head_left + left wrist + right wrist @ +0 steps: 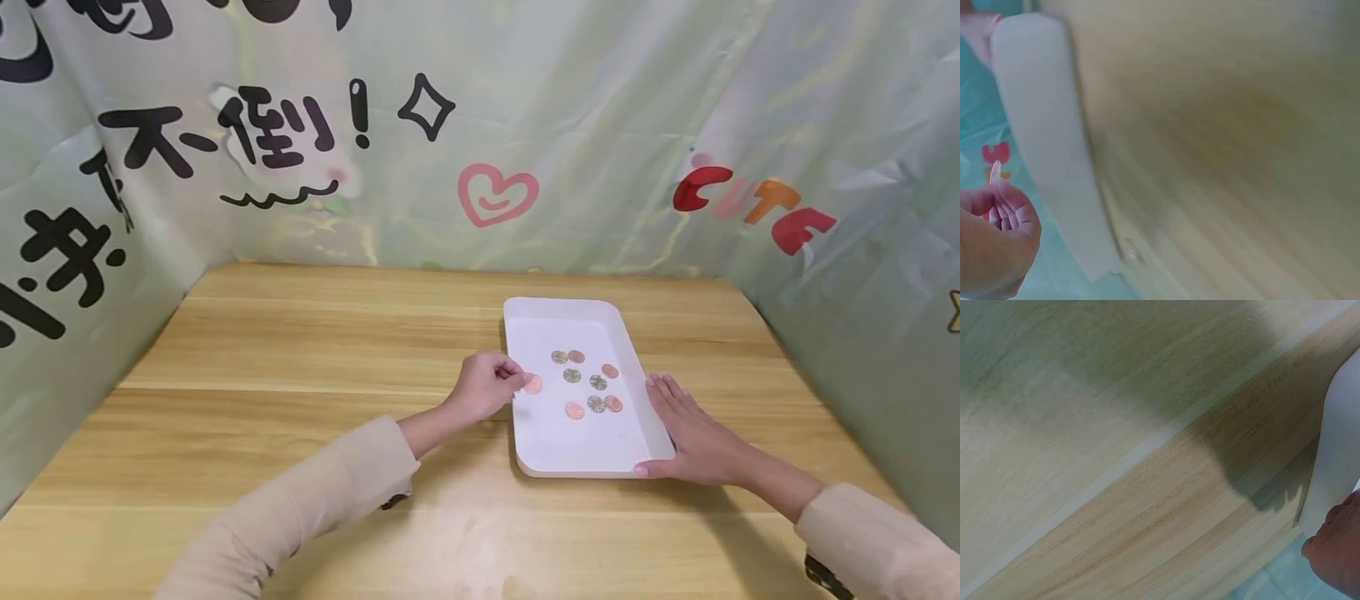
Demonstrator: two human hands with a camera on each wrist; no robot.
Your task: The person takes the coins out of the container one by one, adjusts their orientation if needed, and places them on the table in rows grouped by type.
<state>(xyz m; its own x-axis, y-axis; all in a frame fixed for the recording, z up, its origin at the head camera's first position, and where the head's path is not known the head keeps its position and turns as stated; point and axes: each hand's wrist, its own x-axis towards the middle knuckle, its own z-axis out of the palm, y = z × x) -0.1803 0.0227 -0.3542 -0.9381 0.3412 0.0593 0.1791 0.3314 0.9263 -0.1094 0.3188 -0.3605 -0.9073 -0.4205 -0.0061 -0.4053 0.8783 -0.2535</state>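
Observation:
Between thumb and fingers, my left hand pinches a copper-coloured coin over the left rim of a white tray. In the left wrist view the coin shows nearly edge-on above the fingertips. Several more coins lie flat in the tray, some copper-coloured, such as the coin near the front, others greenish grey, such as the coin near the middle. My right hand rests along the tray's right side, fingers extended, with its thumb at the near right corner. Only part of that hand appears in the right wrist view.
A wooden table carries the tray right of centre. Behind it and at both sides hangs a pale printed cloth with dark lettering, a pink heart and coloured letters.

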